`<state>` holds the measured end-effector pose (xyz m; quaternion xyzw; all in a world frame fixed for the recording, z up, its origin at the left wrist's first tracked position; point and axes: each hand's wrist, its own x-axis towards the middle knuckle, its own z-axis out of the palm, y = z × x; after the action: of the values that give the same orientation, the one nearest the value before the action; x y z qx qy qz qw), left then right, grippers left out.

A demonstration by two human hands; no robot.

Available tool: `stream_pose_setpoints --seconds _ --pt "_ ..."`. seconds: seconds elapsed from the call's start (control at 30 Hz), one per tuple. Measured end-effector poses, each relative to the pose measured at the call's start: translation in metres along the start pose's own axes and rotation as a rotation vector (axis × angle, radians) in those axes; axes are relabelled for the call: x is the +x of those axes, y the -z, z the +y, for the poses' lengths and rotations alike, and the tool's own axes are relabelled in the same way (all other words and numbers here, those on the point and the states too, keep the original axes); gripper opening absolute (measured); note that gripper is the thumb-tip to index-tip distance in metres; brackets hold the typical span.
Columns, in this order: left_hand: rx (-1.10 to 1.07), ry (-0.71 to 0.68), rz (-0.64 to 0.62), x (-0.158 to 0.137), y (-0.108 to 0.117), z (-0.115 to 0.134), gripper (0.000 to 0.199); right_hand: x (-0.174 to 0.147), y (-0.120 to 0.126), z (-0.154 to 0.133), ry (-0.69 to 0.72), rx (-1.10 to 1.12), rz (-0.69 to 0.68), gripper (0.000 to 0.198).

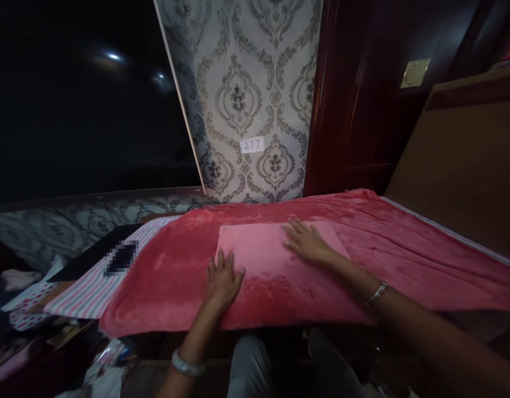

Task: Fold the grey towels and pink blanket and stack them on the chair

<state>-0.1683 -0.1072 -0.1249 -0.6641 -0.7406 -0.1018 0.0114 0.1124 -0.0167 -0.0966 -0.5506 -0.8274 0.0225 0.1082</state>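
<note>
A red-pink plush blanket lies spread over the table, with wrinkles toward its right side. Near its middle is a lighter pink rectangle with straight upper and side edges and a blurred lower edge. Whether it is a separate cloth or part of the blanket, I cannot tell. My left hand rests flat with fingers spread at the rectangle's lower left. Palm down, my right hand lies on its upper right part, fingers apart. Neither hand holds anything.
Striped cloth shows under the blanket's left side, with a pixelated dark object on it. A large dark screen stands behind on the left. Cardboard leans at the right. Clutter fills the lower left.
</note>
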Motion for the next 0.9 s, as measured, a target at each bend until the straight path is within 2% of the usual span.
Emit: stream_pose_setpoints --seconds 0.1,0.2,0.27,0.33,0.43,0.53,0.6,0.67,0.73,0.8,0.9 --pt "0.001 -0.038 0.023 0.026 0.022 0.003 0.058 -0.005 -0.008 -0.034 0.104 0.04 -0.077 0.061" --pt "0.004 -0.084 0.001 0.061 0.035 0.017 0.059 -0.007 -0.019 -0.046 0.087 0.054 -0.13 0.06" --pt "0.009 -0.092 -0.045 0.081 0.03 0.028 0.063 -0.006 -0.026 -0.044 0.069 0.051 -0.143 0.059" --pt "0.02 -0.087 -0.08 0.094 0.015 0.037 0.065 -0.006 -0.031 -0.038 0.067 0.046 -0.127 0.058" --pt "0.053 -0.084 -0.06 0.099 -0.009 0.043 0.065 -0.007 -0.032 -0.034 0.068 0.045 -0.11 0.057" --pt "0.067 -0.096 -0.035 0.098 -0.02 0.041 0.065 -0.017 -0.026 -0.053 0.058 0.071 -0.11 0.061" --pt "0.077 -0.106 -0.036 0.098 -0.02 0.04 0.065 -0.03 -0.024 -0.078 0.156 0.108 -0.069 0.065" --pt "0.094 -0.103 -0.039 0.099 -0.019 0.039 0.064 -0.046 -0.025 -0.103 0.312 0.149 -0.035 0.068" --pt "0.104 -0.105 -0.028 0.1 -0.019 0.039 0.064 -0.058 -0.03 -0.115 0.414 0.167 -0.055 0.067" --pt "0.101 -0.116 -0.005 0.101 -0.019 0.039 0.063 -0.066 -0.037 -0.107 0.395 0.144 -0.077 0.066" --pt "0.088 -0.124 0.014 0.102 -0.021 0.038 0.063 -0.075 -0.043 -0.057 0.197 0.059 -0.049 0.064"
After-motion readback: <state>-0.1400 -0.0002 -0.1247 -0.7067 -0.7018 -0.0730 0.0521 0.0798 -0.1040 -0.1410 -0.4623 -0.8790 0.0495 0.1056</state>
